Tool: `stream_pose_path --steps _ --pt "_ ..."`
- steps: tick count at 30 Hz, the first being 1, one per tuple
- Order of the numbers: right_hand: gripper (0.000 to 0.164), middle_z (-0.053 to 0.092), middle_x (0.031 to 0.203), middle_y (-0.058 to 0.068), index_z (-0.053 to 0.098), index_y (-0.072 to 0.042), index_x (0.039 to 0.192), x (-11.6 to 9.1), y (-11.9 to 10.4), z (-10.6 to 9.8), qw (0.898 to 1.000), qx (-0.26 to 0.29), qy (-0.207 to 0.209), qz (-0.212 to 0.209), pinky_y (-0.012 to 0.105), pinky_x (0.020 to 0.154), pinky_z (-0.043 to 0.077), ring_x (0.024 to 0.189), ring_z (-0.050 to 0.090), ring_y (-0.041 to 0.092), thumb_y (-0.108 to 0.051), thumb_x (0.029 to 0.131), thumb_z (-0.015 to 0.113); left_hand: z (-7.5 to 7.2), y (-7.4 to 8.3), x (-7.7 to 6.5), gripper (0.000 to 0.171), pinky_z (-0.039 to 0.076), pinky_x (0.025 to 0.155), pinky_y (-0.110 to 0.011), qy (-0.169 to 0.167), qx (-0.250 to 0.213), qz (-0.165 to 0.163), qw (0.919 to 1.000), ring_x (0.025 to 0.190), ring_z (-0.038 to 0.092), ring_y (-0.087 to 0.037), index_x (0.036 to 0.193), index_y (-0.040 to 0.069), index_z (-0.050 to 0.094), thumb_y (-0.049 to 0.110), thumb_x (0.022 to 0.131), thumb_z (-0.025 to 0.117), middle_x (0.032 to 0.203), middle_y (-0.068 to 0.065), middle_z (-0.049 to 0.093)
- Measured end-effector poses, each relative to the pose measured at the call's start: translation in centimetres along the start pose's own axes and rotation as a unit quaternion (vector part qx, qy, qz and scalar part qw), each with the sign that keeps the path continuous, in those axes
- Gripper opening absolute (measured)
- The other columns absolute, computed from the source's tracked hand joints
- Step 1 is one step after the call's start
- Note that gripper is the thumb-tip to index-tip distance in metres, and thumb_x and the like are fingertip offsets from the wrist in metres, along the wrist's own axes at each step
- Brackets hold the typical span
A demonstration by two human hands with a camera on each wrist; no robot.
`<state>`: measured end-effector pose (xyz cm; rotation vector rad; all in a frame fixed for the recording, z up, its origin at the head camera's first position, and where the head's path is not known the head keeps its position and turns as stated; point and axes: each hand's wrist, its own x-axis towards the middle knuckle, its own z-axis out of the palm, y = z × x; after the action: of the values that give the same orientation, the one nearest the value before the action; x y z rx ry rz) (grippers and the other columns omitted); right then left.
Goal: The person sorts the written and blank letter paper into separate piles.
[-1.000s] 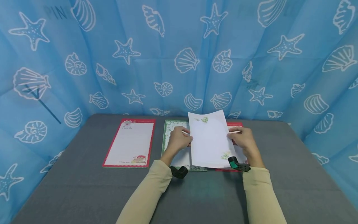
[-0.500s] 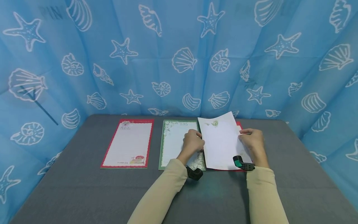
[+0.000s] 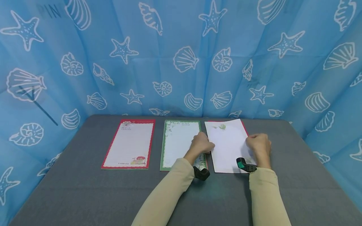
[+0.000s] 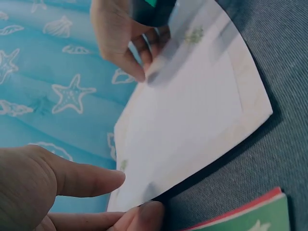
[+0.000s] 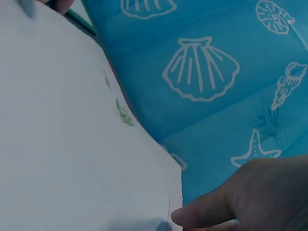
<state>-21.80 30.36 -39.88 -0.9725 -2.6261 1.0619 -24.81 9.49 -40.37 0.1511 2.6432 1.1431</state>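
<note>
While both arms reach across the grey worktop [image 3: 85,194], the white sheet [image 3: 229,146] sits over at the right, lying above a red-bordered sheet [image 3: 244,126] that shows only as a thin strip along the top and right edges. The left hand [image 3: 201,143] has the white sheet's left edge between thumb and fingers, though the fingertips are partly hidden, so I can't swear to how firm that hold is. The right hand [image 3: 259,145] pinches the opposite edge, its thumb on top.

I'd judge the paper light and limp, quick to bow in the middle and easy to crease or tear if tugged; the left wrist view shows it curving. Both long side edges look like the best place to take it, with a gentle, even pinch that leaves the printed corners alone.

Half a second ago the white sheet stood tilted, its far edge up against the blue curtain [image 3: 161,72]. Now that edge is lower and the sheet looks flatter, and a dark gap has appeared between it and the green-bordered sheet [image 3: 181,141]. The left hand has followed it rightward.
</note>
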Motion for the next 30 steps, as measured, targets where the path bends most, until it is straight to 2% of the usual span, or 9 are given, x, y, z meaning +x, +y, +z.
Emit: stream_pose_path --steps 3,10,13,16,18,20,22,25,30 --pt "0.034 0.059 0.126 0.031 0.07 0.007 0.113 -0.02 0.22 0.23 1.0 -0.01 0.003 0.011 0.06 0.094 0.038 0.116 0.05 0.049 -0.013 0.091 0.054 -0.05 0.24 -0.12 0.042 0.04 0.046 -0.028 0.001 0.003 -0.002 1.0 0.044 0.048 -0.019 0.051 0.014 0.043 0.011 0.084 0.068 0.046 -0.001 0.048" --pt "0.032 0.061 0.117 0.031 0.069 0.01 0.105 0.11 0.65 0.49 1.0 -0.021 0.008 0.006 0.06 0.091 0.039 0.11 0.051 0.05 -0.014 0.09 0.054 0.13 0.41 -0.32 0.051 0.025 0.038 -0.027 0.011 -0.036 0.019 0.9991 0.035 0.024 -0.012 0.044 0.017 0.033 0.005 0.082 0.064 0.037 0.004 0.033" --pt "0.029 0.062 0.111 0.031 0.069 0.011 0.099 0.17 0.79 0.56 1.0 -0.022 0.011 -0.002 0.061 0.09 0.038 0.106 0.051 0.05 -0.012 0.089 0.054 0.22 0.37 -0.41 0.048 0.022 0.039 -0.027 0.013 -0.052 0.021 0.9983 0.035 0.022 -0.01 0.046 0.015 0.034 0.004 0.083 0.064 0.039 0.003 0.033" --pt "0.027 0.062 0.108 0.031 0.068 0.011 0.094 0.21 0.87 0.6 1.0 -0.023 0.013 -0.007 0.061 0.088 0.038 0.103 0.051 0.05 -0.012 0.087 0.054 0.29 0.34 -0.53 0.027 0.03 0.041 -0.025 0.018 -0.066 0.023 0.9974 0.038 0.038 -0.009 0.059 0.007 0.056 0.006 0.084 0.066 0.052 0.0 0.05" --pt "0.027 0.062 0.107 0.031 0.068 0.011 0.093 0.2 0.9 0.65 1.0 -0.023 0.015 -0.01 0.061 0.088 0.038 0.102 0.051 0.05 -0.011 0.087 0.054 0.31 0.34 -0.63 0.008 0.039 0.046 -0.025 0.02 -0.071 0.023 0.997 0.044 0.051 -0.011 0.081 0.001 0.07 0.007 0.086 0.067 0.07 -0.005 0.064" --pt "0.028 0.062 0.108 0.032 0.068 0.011 0.094 0.2 0.9 0.66 1.0 -0.022 0.014 -0.011 0.061 0.088 0.038 0.103 0.051 0.05 -0.011 0.087 0.054 0.3 0.37 -0.73 0.023 0.048 0.053 -0.026 0.024 -0.077 0.021 0.9965 0.053 0.061 -0.013 0.106 -0.001 0.074 0.009 0.086 0.068 0.094 -0.011 0.071" --pt "0.03 0.062 0.111 0.032 0.069 0.012 0.099 0.22 0.87 0.66 1.0 -0.022 0.011 -0.009 0.061 0.089 0.038 0.104 0.051 0.051 -0.012 0.087 0.054 0.29 0.42 -0.79 0.032 0.051 0.056 -0.027 0.023 -0.081 0.02 0.9963 0.057 0.064 -0.014 0.117 -0.001 0.072 0.009 0.087 0.068 0.108 -0.014 0.071" --pt "0.035 0.06 0.12 0.033 0.068 0.012 0.108 0.24 0.79 0.59 1.0 -0.023 0.002 0.003 0.061 0.092 0.038 0.11 0.051 0.052 -0.014 0.089 0.054 0.32 0.49 -0.85 0.035 0.053 0.056 -0.027 0.021 -0.088 0.019 0.9957 0.058 0.065 -0.014 0.12 -0.001 0.071 0.009 0.087 0.068 0.111 -0.015 0.07" --pt "0.041 0.055 0.131 0.033 0.066 0.011 0.12 0.16 0.71 0.43 0.999 -0.024 -0.01 0.021 0.061 0.098 0.037 0.119 0.049 0.051 -0.017 0.093 0.053 0.46 0.51 -0.96 0.034 0.052 0.058 -0.027 0.016 -0.09 0.025 0.9955 0.06 0.064 -0.014 0.119 -0.001 0.071 0.01 0.087 0.069 0.1 -0.011 0.07"
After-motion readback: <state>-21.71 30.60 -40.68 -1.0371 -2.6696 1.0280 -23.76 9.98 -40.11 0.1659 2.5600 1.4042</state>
